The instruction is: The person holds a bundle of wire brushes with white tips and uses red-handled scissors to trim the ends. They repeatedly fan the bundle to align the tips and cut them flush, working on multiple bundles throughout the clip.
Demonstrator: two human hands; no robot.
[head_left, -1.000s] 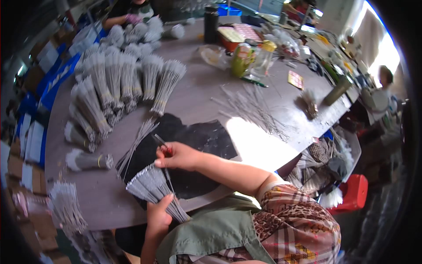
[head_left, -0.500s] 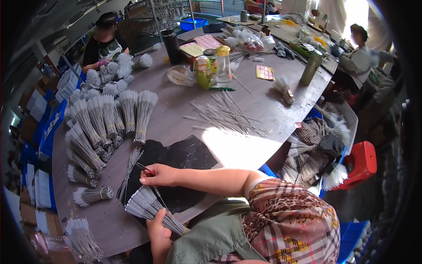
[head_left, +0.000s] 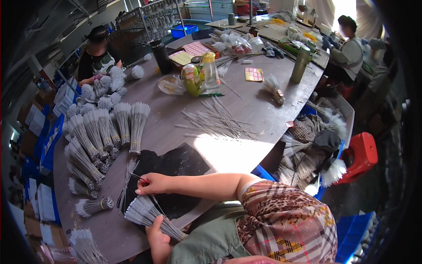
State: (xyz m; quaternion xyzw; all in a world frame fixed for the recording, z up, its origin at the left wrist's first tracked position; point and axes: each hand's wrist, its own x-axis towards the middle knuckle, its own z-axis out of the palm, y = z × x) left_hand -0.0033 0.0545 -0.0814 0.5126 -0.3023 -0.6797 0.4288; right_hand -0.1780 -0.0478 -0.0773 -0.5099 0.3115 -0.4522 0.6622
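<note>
Steady the stem bundle (head_left: 147, 214) your left hand (head_left: 158, 234) grasps, while your right hand (head_left: 151, 183), over the black mat (head_left: 178, 160), pinches a dark tool (head_left: 137, 177).

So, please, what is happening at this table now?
One person is working here with both hands. The left hand holds a bundle of thin pale sticks by a black mat. The right hand, close to the bundle's upper end, grips a slim dark tool. More bundles are grouped farther left on the table; loose sticks lie beyond the mat.
</note>
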